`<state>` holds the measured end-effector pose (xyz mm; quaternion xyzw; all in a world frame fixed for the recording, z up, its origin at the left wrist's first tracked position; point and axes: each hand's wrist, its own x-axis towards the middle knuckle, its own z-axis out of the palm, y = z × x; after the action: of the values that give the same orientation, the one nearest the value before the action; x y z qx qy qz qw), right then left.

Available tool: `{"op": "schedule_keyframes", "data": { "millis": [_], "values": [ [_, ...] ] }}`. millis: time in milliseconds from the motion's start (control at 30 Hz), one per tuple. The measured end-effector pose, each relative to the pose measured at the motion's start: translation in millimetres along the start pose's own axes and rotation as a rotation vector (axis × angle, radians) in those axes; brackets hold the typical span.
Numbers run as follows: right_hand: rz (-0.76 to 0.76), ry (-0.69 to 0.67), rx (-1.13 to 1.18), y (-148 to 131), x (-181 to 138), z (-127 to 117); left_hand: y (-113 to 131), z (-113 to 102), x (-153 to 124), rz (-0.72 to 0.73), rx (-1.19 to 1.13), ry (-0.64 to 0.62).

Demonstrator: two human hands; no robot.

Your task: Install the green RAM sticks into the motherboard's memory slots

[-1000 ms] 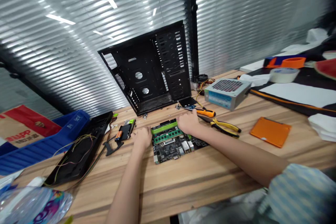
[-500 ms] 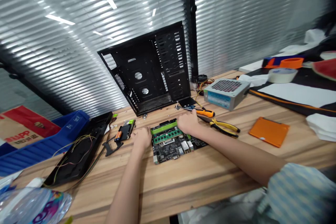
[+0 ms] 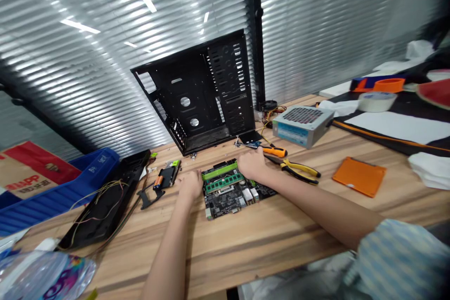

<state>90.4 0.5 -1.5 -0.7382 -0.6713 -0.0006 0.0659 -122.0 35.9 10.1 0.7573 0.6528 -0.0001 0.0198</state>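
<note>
A black motherboard (image 3: 230,200) lies flat on the wooden table, ports toward me. Across its slots runs a green RAM stick (image 3: 224,183), beside bright green slots (image 3: 221,170). My left hand (image 3: 190,184) grips the board's left edge, its fingers bent and partly hidden. Over the upper right part of the board, my right hand (image 3: 251,164) is curled, fingers closed on it; their tips are out of sight. Just beyond the right hand lie an orange-handled screwdriver (image 3: 275,151) and yellow-handled pliers (image 3: 298,169).
An open black computer case (image 3: 197,93) stands at the back. To its right sits a power supply (image 3: 303,124); an orange panel (image 3: 360,176) lies nearer. At left are a blue bin (image 3: 101,164), a black panel with wires (image 3: 101,211) and a plastic bottle (image 3: 45,274).
</note>
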Motion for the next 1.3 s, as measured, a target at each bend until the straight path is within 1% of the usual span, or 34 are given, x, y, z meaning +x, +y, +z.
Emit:
{"op": "schedule_keyframes", "data": {
  "millis": [167,333,400,467,533,600,700,800,867,967,1167,1300],
  "values": [
    [0.008,0.033,0.022,3,1,7,-1,-1,0,-0.003,0.036,0.026],
    [-0.032,0.131,0.043,10,0,8,-4,-3,-2,0.044,0.067,0.095],
    [-0.099,0.151,0.068,16,0,5,-6,-3,-2,0.095,0.046,0.16],
    [-0.234,0.141,0.124,24,-1,0,-9,-4,-2,0.148,0.033,0.221],
    [-0.405,0.1,0.204,32,-3,-4,-11,-6,-2,0.188,0.027,0.268],
    [-0.5,0.042,0.259,39,-5,-5,-13,-7,-3,0.231,0.021,0.29],
    [-0.55,-0.01,0.281,45,-7,-6,-14,-10,-6,0.362,-0.005,0.271],
    [-0.565,-0.026,0.282,47,-7,-6,-14,-12,-9,0.534,-0.025,0.213],
    [-0.574,-0.034,0.285,47,-7,-7,-13,-13,-10,0.603,-0.021,0.169],
    [-0.576,-0.05,0.28,47,-8,-8,-12,-14,-11,0.624,-0.015,0.122],
    [-0.586,-0.047,0.271,46,-8,-4,-12,-19,-11,0.582,-0.025,0.056],
    [-0.566,-0.027,0.286,45,-7,-2,-14,-20,-11,0.574,-0.048,0.055]
  ]
}}
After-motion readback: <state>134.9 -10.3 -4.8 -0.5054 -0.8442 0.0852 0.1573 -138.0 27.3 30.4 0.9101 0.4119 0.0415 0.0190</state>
